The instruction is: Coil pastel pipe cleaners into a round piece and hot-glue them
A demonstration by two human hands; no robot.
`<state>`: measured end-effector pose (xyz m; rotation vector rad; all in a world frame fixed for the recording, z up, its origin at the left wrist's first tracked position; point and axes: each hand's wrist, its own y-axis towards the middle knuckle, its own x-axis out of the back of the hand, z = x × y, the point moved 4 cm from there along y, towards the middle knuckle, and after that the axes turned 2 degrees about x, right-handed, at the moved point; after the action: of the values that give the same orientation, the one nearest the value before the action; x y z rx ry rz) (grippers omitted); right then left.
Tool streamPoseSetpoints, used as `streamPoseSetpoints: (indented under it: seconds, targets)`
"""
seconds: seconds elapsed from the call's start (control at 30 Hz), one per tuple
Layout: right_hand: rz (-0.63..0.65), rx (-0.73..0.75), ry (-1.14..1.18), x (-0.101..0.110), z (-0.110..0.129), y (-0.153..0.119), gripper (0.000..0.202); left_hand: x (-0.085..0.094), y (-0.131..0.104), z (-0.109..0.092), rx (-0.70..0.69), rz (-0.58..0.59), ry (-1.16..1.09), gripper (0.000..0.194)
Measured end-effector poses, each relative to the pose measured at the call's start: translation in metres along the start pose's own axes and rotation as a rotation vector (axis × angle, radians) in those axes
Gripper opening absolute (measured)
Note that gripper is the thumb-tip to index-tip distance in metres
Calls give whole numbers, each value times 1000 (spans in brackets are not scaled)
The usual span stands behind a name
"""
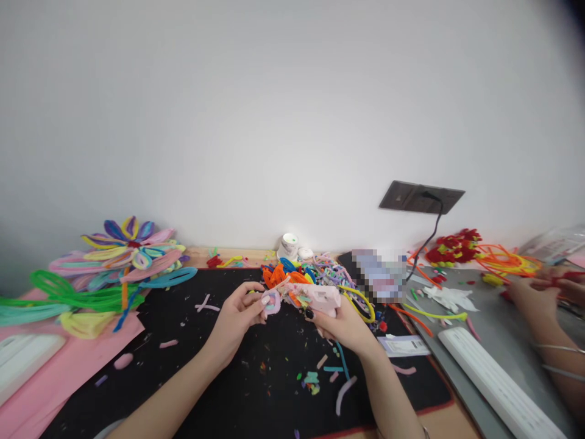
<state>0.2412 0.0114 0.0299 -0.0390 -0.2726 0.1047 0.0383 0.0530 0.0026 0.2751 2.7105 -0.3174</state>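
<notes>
Near the middle of the black mat (183, 360), my left hand (238, 316) pinches a small pink looped pipe-cleaner piece (273, 303) with a bluish centre. My right hand (345, 324) is wrapped round a pale pink handheld tool (323, 297), whose narrow end points left at the piece. Whether the tool touches it I cannot tell. Right behind both hands lies a heap of orange pipe cleaners (274, 277) and many pastel cut bits (333, 273). A yellow pipe-cleaner loop (365, 308) curves beside my right wrist.
Pipe-cleaner flowers (132, 244) and green loops (68, 289) lie at the left on pink paper (105, 347). A white cup (289, 245) stands by the wall. Rightward are a phone (377, 277), a white power strip (498, 378) and a co-worker's hands (537, 296) over a grey mat.
</notes>
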Motion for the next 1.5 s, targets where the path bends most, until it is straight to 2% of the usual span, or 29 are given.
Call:
streamPoseSetpoints:
  seconds: [0.17,0.4,1.27,1.5]
  targets:
    - [2,23,-18,0,2,0,4,1,-1,0,-2,5,2,39]
    - [2,38,-12,1,-2,0,14,1,0,0,-15,16,0,37]
    - [8,38,-20,0,7,-2,19,2,-1,2,-16,38,-7,34]
    - [13,27,-39,0,10,-5,19,3,-1,1,-21,10,-30,33]
